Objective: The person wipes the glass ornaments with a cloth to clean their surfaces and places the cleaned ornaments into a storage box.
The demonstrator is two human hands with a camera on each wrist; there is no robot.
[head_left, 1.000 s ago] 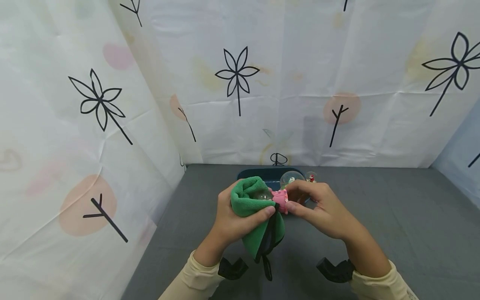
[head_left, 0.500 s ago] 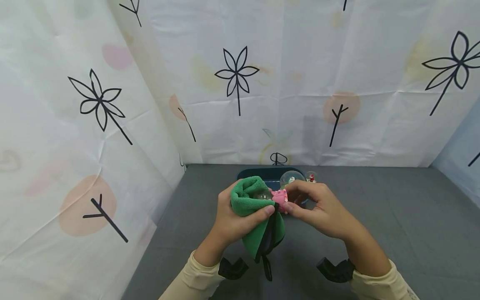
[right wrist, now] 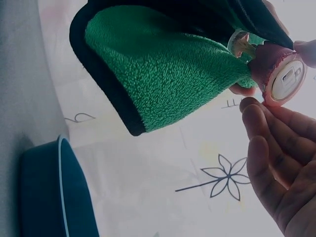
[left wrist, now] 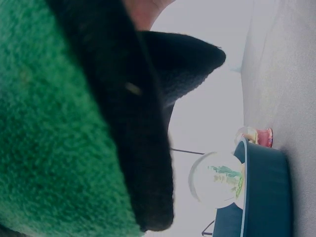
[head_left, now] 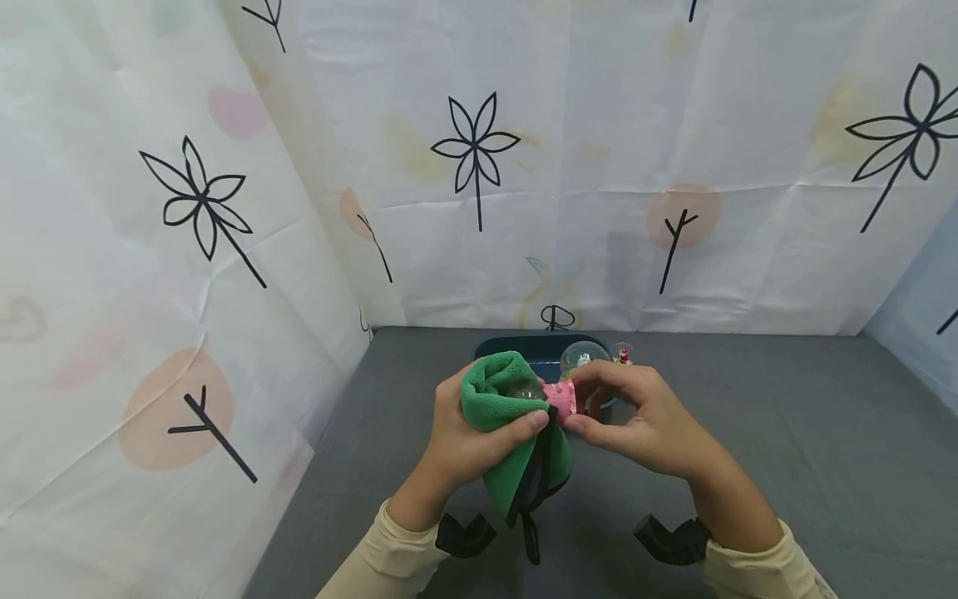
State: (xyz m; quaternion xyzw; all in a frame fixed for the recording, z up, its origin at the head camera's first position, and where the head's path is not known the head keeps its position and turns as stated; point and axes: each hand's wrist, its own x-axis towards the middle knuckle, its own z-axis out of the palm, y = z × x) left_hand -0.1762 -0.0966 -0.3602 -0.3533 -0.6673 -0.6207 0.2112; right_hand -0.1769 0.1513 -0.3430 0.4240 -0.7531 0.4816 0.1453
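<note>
My left hand (head_left: 456, 437) grips a green cloth (head_left: 494, 409) with a black edge, wrapped around the clear dome of a small snow globe. The globe's pink base (head_left: 561, 399) sticks out of the cloth to the right. My right hand (head_left: 651, 424) pinches that base between thumb and fingertips. In the right wrist view, the base's underside shows a round white disc (right wrist: 289, 80), and part of the dome (right wrist: 238, 42) peeks from the cloth folds. A corner of the cloth (left wrist: 54, 133) fills much of the left wrist view.
Behind my hands, a dark blue tray (head_left: 500, 344) stands on the grey table (head_left: 778, 433). A larger snow globe (left wrist: 217, 178) with a green figure sits in the tray. A small globe with a red figure (head_left: 623, 355) stands beyond it. A patterned curtain (head_left: 569, 249) hangs behind.
My right thumb and fingers have shifted slightly on the pink base, the thumb a little lower, and the base has turned slightly. My left hand keeps its grip on the cloth.
</note>
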